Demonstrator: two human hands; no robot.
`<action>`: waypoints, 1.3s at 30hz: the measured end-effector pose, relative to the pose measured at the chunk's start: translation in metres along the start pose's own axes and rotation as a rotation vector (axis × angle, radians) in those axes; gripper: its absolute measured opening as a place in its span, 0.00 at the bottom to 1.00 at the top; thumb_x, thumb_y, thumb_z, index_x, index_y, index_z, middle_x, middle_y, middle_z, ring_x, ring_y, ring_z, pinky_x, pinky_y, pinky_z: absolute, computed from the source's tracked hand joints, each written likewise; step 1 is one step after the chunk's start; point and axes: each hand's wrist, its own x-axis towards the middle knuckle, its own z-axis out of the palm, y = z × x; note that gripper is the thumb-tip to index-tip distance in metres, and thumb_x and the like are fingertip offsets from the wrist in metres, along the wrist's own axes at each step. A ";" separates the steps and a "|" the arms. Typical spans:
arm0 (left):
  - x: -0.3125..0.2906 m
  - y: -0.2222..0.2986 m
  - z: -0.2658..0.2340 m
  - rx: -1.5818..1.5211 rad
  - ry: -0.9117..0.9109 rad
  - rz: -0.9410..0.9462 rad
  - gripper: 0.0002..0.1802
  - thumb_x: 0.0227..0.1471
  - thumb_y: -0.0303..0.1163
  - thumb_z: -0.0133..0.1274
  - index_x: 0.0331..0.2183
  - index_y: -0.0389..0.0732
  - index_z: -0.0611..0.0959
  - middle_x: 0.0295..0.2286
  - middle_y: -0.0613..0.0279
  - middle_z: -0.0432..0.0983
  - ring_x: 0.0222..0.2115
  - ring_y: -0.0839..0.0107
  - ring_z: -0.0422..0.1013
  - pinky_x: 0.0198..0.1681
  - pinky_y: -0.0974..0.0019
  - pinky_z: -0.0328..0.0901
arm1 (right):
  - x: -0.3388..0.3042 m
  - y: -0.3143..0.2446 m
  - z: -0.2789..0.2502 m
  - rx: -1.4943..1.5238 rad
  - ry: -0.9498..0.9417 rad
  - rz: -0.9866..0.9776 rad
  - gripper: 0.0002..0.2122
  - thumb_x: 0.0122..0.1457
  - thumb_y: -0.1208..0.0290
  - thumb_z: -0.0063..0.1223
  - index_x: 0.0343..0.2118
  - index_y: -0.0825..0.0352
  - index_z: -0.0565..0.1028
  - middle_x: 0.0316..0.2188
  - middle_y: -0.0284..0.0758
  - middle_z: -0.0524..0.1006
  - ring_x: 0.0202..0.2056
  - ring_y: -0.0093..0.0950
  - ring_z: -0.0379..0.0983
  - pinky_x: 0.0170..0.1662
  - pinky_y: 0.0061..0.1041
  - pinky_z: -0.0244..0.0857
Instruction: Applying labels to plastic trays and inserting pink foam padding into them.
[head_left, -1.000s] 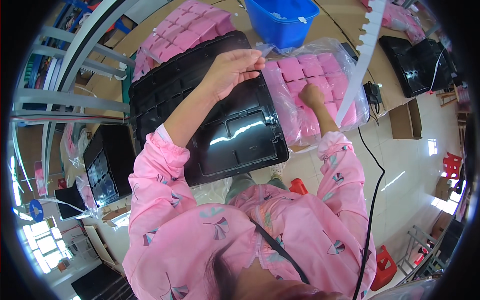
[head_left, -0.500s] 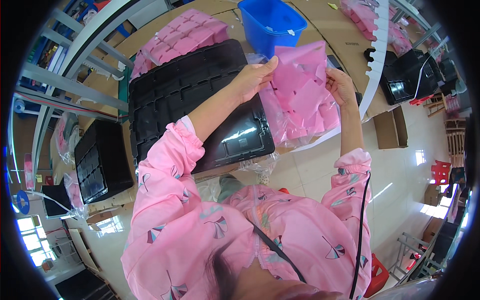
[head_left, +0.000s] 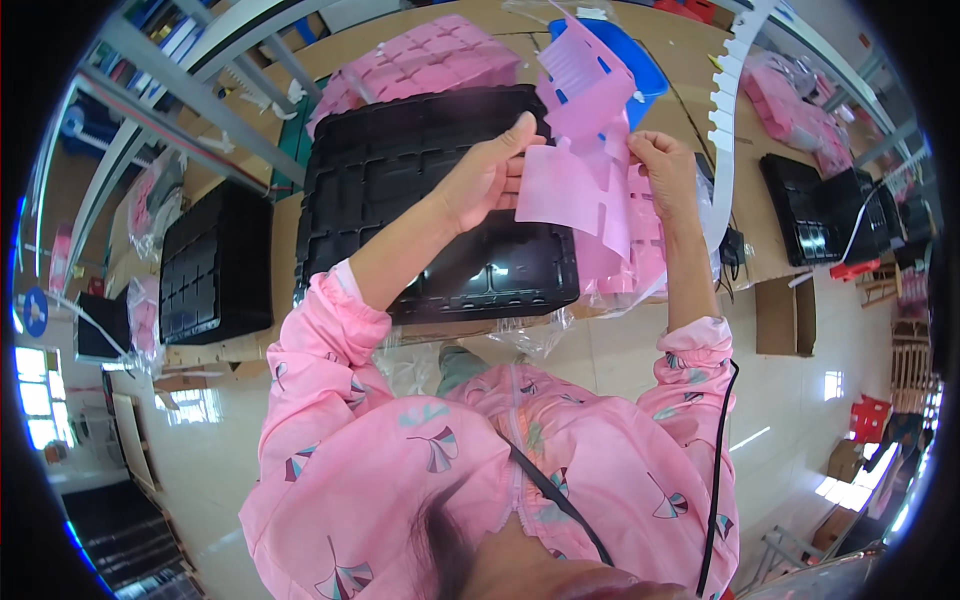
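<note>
Pink slotted divider [head_left: 572, 190] hangs above the cardboard-covered tabletop [head_left: 690, 60], between our two hands, its upper part overlapping the blue bin [head_left: 652, 72] in our view. Our right hand [head_left: 670, 175] has its grip pinched together on the divider's right edge; our left hand [head_left: 485, 180] is at its left edge, and we cannot tell whether that grip is closed. Beside it, a black molded tray [head_left: 400, 190] lies along the tabletop's near edge, with a pink divider pack [head_left: 430, 60] beyond.
</note>
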 end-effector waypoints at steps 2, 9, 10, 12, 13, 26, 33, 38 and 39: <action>-0.015 0.002 -0.010 0.158 0.066 0.073 0.37 0.50 0.52 0.47 0.51 0.32 0.64 0.40 0.59 0.71 0.38 0.75 0.70 0.41 0.69 0.66 | 0.001 -0.005 0.026 -0.129 -0.035 -0.077 0.07 0.46 0.73 0.54 0.26 0.72 0.77 0.21 0.31 0.76 0.23 0.21 0.71 0.28 0.17 0.62; -0.051 -0.003 -0.062 0.119 0.354 0.195 0.19 0.47 0.25 0.55 0.43 0.32 0.73 0.34 0.62 0.73 0.30 0.78 0.71 0.36 0.74 0.68 | 0.004 0.011 0.121 -0.437 -0.313 -0.287 0.10 0.47 0.68 0.53 0.28 0.70 0.76 0.23 0.37 0.76 0.26 0.29 0.72 0.32 0.24 0.64; -0.056 -0.006 -0.072 0.137 0.392 0.217 0.20 0.47 0.25 0.55 0.43 0.32 0.73 0.34 0.61 0.73 0.30 0.78 0.71 0.36 0.74 0.68 | 0.004 0.012 0.127 -0.475 -0.383 -0.307 0.10 0.47 0.67 0.52 0.29 0.68 0.76 0.25 0.40 0.76 0.27 0.34 0.74 0.33 0.28 0.65; -0.068 -0.013 -0.093 0.139 0.446 0.245 0.19 0.47 0.25 0.54 0.43 0.32 0.72 0.34 0.60 0.73 0.30 0.77 0.71 0.36 0.73 0.68 | -0.010 0.008 0.128 -0.563 -0.358 -0.410 0.13 0.47 0.64 0.53 0.32 0.68 0.75 0.30 0.39 0.75 0.31 0.36 0.72 0.35 0.30 0.65; -0.073 -0.015 -0.101 0.136 0.467 0.222 0.19 0.47 0.25 0.54 0.43 0.32 0.72 0.34 0.60 0.73 0.30 0.77 0.71 0.36 0.73 0.68 | -0.018 0.007 0.127 -0.608 -0.342 -0.456 0.14 0.47 0.63 0.54 0.34 0.68 0.75 0.33 0.39 0.75 0.33 0.37 0.72 0.36 0.30 0.65; -0.108 -0.030 -0.144 -0.036 0.527 0.146 0.21 0.46 0.22 0.53 0.45 0.31 0.70 0.35 0.55 0.73 0.32 0.72 0.73 0.36 0.71 0.70 | -0.082 0.030 0.071 -0.915 -0.380 -0.862 0.27 0.39 0.78 0.54 0.47 0.69 0.63 0.51 0.44 0.61 0.53 0.43 0.57 0.53 0.41 0.51; -0.127 -0.022 -0.153 0.023 0.517 0.116 0.22 0.45 0.21 0.53 0.44 0.30 0.70 0.36 0.53 0.73 0.33 0.70 0.73 0.37 0.69 0.70 | -0.070 0.039 0.063 -0.945 -0.322 -0.917 0.17 0.38 0.82 0.50 0.36 0.69 0.71 0.44 0.40 0.68 0.48 0.38 0.63 0.49 0.36 0.58; -0.135 -0.021 -0.164 0.040 0.513 0.076 0.21 0.44 0.21 0.54 0.43 0.30 0.71 0.35 0.53 0.73 0.32 0.70 0.73 0.37 0.69 0.70 | -0.079 0.034 0.066 -0.904 -0.343 -0.922 0.14 0.38 0.82 0.51 0.33 0.69 0.73 0.38 0.38 0.72 0.43 0.35 0.68 0.44 0.32 0.61; -0.136 -0.022 -0.167 0.043 0.519 0.066 0.21 0.44 0.21 0.54 0.43 0.30 0.71 0.35 0.54 0.73 0.32 0.70 0.73 0.37 0.69 0.70 | -0.080 0.033 0.066 -0.905 -0.346 -0.929 0.14 0.38 0.82 0.51 0.32 0.69 0.73 0.37 0.38 0.72 0.42 0.35 0.69 0.44 0.31 0.62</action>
